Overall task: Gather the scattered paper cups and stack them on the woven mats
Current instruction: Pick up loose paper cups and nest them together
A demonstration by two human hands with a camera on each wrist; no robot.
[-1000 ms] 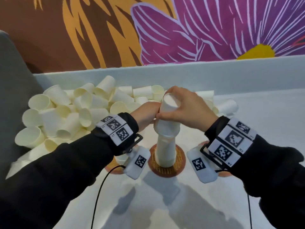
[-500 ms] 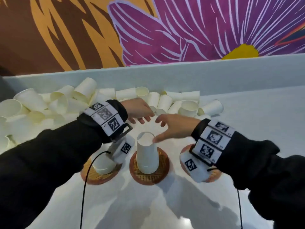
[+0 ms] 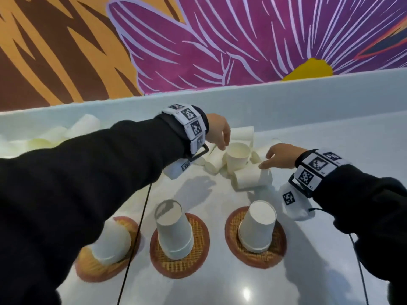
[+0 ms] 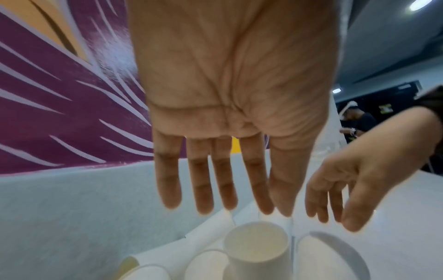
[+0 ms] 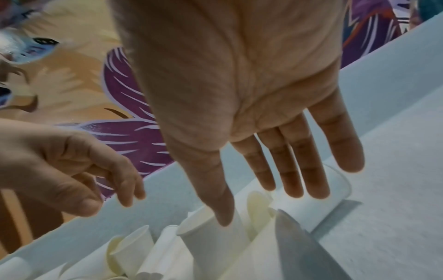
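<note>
Both hands have left the middle stack and now reach the far pile of loose white paper cups (image 3: 239, 158). The left hand (image 3: 217, 130) and right hand (image 3: 280, 156) hang with fingers spread, holding nothing. Three round woven brown mats (image 3: 256, 256) each carry an upside-down cup stack (image 3: 174, 232) on the white table (image 3: 352, 139).
</note>
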